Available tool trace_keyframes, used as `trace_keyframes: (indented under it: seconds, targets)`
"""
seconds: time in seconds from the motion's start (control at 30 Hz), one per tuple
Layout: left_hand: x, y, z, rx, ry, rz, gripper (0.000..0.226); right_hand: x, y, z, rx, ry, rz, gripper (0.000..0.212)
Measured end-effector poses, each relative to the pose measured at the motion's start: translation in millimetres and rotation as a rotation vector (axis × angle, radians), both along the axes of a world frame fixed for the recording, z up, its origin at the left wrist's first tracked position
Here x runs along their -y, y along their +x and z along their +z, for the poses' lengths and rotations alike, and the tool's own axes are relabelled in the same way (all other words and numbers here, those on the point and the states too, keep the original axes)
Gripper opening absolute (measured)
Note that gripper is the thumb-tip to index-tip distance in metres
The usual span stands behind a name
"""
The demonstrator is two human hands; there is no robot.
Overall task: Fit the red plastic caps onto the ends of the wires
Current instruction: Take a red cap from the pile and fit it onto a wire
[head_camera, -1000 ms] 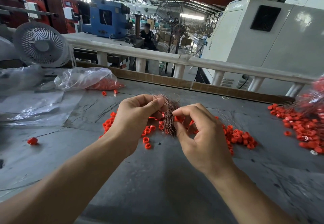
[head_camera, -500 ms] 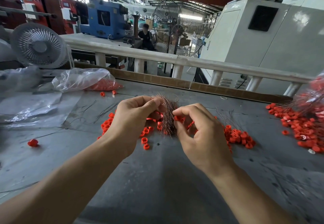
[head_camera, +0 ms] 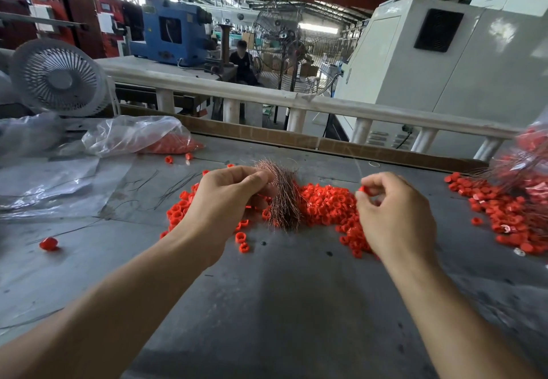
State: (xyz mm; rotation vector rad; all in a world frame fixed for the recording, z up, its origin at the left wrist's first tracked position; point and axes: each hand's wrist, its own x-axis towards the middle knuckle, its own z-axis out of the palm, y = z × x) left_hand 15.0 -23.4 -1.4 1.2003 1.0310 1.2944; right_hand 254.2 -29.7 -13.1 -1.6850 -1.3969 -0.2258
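My left hand [head_camera: 225, 200] grips a bundle of thin copper-coloured wires [head_camera: 283, 197] that stands upright on the grey table [head_camera: 281, 304], fanning out at both ends. My right hand [head_camera: 391, 215] is apart from the bundle, to its right, pinching one red plastic cap [head_camera: 364, 190] between thumb and forefinger; a thin wire seems to rise from the cap. A heap of loose red caps [head_camera: 326, 203] lies on the table between and under my hands.
A clear plastic bag of red caps [head_camera: 139, 138] lies at the back left, by a white fan [head_camera: 57, 77]. Capped wires and more caps [head_camera: 510, 212] pile up at the right edge. A single cap [head_camera: 49, 243] lies left. A white railing [head_camera: 296, 103] bounds the far side.
My right hand has drawn away from the wire bundle to the right, carrying a red cap. The left hand still holds the bundle in the same place.
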Motion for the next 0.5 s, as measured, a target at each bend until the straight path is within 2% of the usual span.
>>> trace_keyframes:
  seconds: [0.13, 0.4, 0.5]
  targets:
    - [0, 0, -2, -0.062, 0.040, 0.020, 0.015, -5, 34, 0, 0.020, -0.278, -0.237, 0.011]
    - [-3, 0, -8, -0.265, 0.158, 0.033, 0.019, -7, 53, 0, 0.072, -0.446, -0.373, 0.021]
    - [-2, -1, -9, -0.286, 0.173, 0.020, 0.018, -6, 54, 1, 0.061, -0.475, -0.384, 0.019]
